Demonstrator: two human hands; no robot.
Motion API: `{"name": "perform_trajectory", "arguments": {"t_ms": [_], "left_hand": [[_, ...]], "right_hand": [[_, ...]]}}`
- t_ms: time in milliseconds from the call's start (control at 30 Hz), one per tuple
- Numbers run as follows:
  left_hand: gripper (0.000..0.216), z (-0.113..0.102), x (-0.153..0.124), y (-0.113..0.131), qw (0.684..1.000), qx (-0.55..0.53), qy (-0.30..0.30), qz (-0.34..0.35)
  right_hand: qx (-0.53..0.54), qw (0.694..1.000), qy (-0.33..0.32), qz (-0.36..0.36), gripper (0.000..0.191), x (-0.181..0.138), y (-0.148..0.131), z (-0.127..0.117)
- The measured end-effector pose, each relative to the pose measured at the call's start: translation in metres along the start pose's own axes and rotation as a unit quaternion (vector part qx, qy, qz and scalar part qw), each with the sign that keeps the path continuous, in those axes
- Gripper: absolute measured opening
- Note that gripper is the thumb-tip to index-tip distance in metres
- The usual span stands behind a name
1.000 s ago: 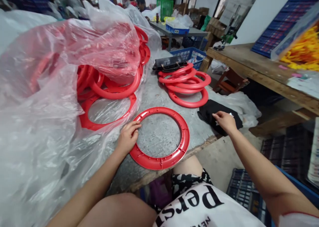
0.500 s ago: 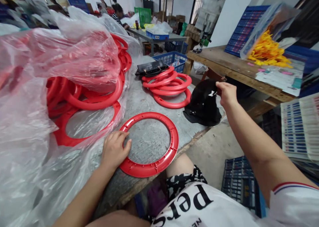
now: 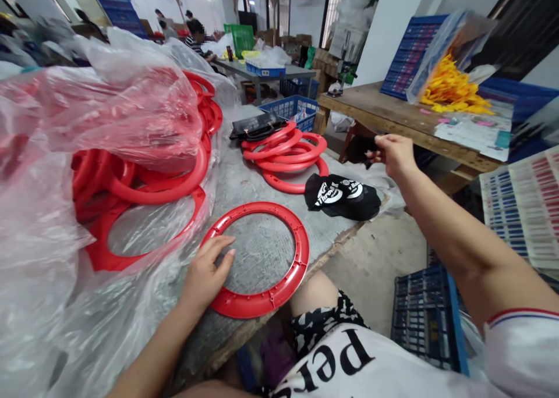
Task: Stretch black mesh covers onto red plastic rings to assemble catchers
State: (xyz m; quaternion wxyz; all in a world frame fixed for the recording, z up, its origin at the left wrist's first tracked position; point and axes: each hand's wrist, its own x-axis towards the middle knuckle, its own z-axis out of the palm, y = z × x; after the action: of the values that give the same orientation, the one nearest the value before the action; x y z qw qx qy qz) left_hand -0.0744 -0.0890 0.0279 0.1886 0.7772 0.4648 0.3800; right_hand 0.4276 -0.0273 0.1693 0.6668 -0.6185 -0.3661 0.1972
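A red plastic ring lies on the grey tabletop before me, its ribbed side up. My left hand rests over the ring's left rim, thumb and fingers stretched out and apart. Out to the right, beyond the table edge, my right hand is raised with its fingertips pinched together. A dark, blurred piece that looks like black cloth is at those fingertips. Below it, black printed cloth with white lettering lies at the table's right edge. Several red rings are piled just behind that cloth.
Clear plastic sheeting covers more red rings on the left. A black pouch sits behind the ring pile. To the right stand a wooden table with yellow parts and a blue crate. Co-workers sit far back.
My right hand's black cloth has swung away from the table, and white-lettered black cloth now shows at the table edge. My left hand stays at the ring; the view has shifted slightly.
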Motion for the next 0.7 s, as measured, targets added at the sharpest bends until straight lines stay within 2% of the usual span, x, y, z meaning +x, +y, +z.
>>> {"name": "perform_trajectory", "arguments": {"t_ms": [67, 133, 200, 267, 300, 333, 400, 433, 467, 500, 533, 600, 700], "left_hand": [[0.036, 0.001, 0.002, 0.005, 0.998, -0.043, -0.002, -0.036], [0.042, 0.003, 0.005, 0.011, 0.986, -0.126, -0.005, -0.107], [0.053, 0.006, 0.008, 0.021, 0.946, -0.260, -0.022, -0.195], [0.066, 0.008, 0.011, 0.033, 0.877, -0.406, -0.064, -0.250], [0.073, 0.009, 0.013, 0.040, 0.840, -0.467, -0.090, -0.261], [0.080, 0.010, 0.014, 0.046, 0.806, -0.518, -0.113, -0.263], [0.088, 0.010, 0.015, 0.056, 0.750, -0.592, -0.134, -0.265], [0.089, 0.011, 0.016, 0.059, 0.728, -0.617, -0.134, -0.269], [0.086, 0.011, 0.016, 0.060, 0.711, -0.634, -0.127, -0.277], [0.081, 0.012, 0.016, 0.061, 0.700, -0.643, -0.117, -0.289], [0.075, 0.013, 0.015, 0.060, 0.695, -0.643, -0.105, -0.305], [0.064, 0.016, 0.014, 0.056, 0.705, -0.623, -0.061, -0.333], [0.062, 0.018, 0.012, 0.047, 0.758, -0.553, 0.045, -0.343]], "right_hand": [[0.038, 0.999, -0.008, -0.039, 0.031, -0.007, -0.014, 0.000], [0.050, 0.994, -0.044, -0.083, 0.030, -0.028, -0.032, 0.008], [0.041, 0.986, -0.107, -0.121, 0.029, -0.062, -0.047, 0.025], [0.029, 0.962, -0.182, -0.202, 0.027, -0.106, -0.057, 0.048], [0.009, 0.937, -0.236, -0.257, 0.024, -0.130, -0.057, 0.060], [-0.018, 0.899, -0.304, -0.314, 0.022, -0.153, -0.055, 0.073], [-0.070, 0.788, -0.418, -0.446, 0.018, -0.194, -0.041, 0.095], [-0.089, 0.732, -0.447, -0.506, 0.017, -0.211, -0.030, 0.105], [-0.102, 0.691, -0.470, -0.540, 0.017, -0.225, -0.018, 0.114], [-0.106, 0.662, -0.486, -0.560, 0.017, -0.236, -0.006, 0.121], [-0.111, 0.647, -0.492, -0.571, 0.018, -0.244, 0.005, 0.126], [-0.115, 0.651, -0.496, -0.563, 0.017, -0.255, 0.022, 0.131], [-0.095, 0.679, -0.507, -0.523, 0.017, -0.261, 0.033, 0.125]]}}
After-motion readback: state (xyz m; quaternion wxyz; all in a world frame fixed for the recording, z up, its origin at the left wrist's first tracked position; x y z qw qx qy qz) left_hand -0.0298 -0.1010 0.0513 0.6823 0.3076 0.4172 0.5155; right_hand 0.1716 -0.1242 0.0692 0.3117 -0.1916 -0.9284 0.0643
